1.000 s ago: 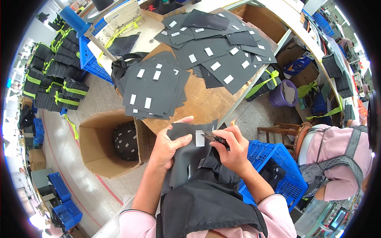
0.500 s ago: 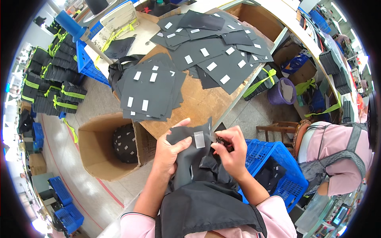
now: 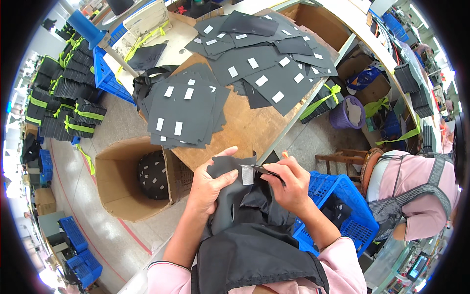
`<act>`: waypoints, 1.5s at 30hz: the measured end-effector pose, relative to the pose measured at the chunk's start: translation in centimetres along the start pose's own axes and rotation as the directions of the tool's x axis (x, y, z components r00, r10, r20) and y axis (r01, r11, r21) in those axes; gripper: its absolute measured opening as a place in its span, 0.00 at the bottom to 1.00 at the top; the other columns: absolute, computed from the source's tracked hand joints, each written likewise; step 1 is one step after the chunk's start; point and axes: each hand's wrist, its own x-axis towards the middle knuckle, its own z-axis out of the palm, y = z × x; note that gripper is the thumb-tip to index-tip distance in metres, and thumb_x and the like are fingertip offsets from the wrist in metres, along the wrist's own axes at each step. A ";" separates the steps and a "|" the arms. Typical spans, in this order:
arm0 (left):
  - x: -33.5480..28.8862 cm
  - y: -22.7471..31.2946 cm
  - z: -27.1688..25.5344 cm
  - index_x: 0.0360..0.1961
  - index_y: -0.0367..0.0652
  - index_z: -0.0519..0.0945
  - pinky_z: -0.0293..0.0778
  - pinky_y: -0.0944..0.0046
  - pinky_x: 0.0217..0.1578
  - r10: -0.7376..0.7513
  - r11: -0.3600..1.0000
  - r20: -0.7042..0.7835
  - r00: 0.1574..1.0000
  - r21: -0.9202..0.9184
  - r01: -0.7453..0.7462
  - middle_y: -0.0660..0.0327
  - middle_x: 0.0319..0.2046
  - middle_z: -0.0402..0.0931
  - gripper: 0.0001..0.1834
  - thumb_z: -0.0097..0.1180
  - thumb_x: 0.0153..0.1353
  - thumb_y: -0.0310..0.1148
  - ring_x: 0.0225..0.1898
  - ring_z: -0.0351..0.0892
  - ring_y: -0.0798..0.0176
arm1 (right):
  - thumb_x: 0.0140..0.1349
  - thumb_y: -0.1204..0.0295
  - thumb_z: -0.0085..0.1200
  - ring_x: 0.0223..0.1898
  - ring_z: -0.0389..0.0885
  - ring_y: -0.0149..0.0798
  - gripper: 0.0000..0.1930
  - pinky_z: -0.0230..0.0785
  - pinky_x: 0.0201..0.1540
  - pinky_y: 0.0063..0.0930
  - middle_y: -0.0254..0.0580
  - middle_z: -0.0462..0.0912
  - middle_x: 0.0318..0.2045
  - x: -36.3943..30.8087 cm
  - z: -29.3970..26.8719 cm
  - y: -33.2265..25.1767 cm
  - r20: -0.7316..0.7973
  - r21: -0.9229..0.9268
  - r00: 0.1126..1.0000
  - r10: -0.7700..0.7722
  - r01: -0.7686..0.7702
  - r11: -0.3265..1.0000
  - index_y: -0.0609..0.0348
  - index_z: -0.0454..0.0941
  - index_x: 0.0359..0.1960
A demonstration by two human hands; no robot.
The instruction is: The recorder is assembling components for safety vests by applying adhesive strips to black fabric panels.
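Observation:
In my left hand (image 3: 208, 188) is a dark grey fabric panel (image 3: 227, 196), pinched under the thumb with the fingers behind it. A white rectangular patch (image 3: 247, 175) shows near the panel's far end, just right of my thumb. My right hand (image 3: 293, 186) grips what look like small dark thread snips (image 3: 272, 172). Their pointed tip lies at the patch's upper right edge; whether the blades are closed cannot be made out. Below, the panel hangs over the black apron (image 3: 254, 255) on my lap.
Dark panels with white patches lie in a left stack (image 3: 178, 110) and a wide pile (image 3: 264, 63) on the wooden table (image 3: 240, 127). A cardboard box (image 3: 117, 196) stands left, a blue crate (image 3: 362, 230) right. Another person (image 3: 416, 191) bends over at far right.
My right hand has turned and the snips' tip has swung left onto the patch's edge. The panel's raised right corner has dropped. My left hand keeps its hold, almost unmoved.

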 end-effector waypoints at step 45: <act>1.5 -2.1 -1.0 0.31 0.46 0.69 0.59 0.76 0.30 -0.124 0.967 0.028 0.992 0.228 0.115 0.73 0.26 0.63 0.07 0.54 0.55 0.24 0.29 0.61 0.78 | 0.43 0.76 0.64 0.24 0.75 0.42 0.17 0.68 0.23 0.29 0.41 0.73 0.29 -2.9 -1.9 0.4 0.134 0.029 0.974 0.183 -0.188 0.982 0.56 0.75 0.37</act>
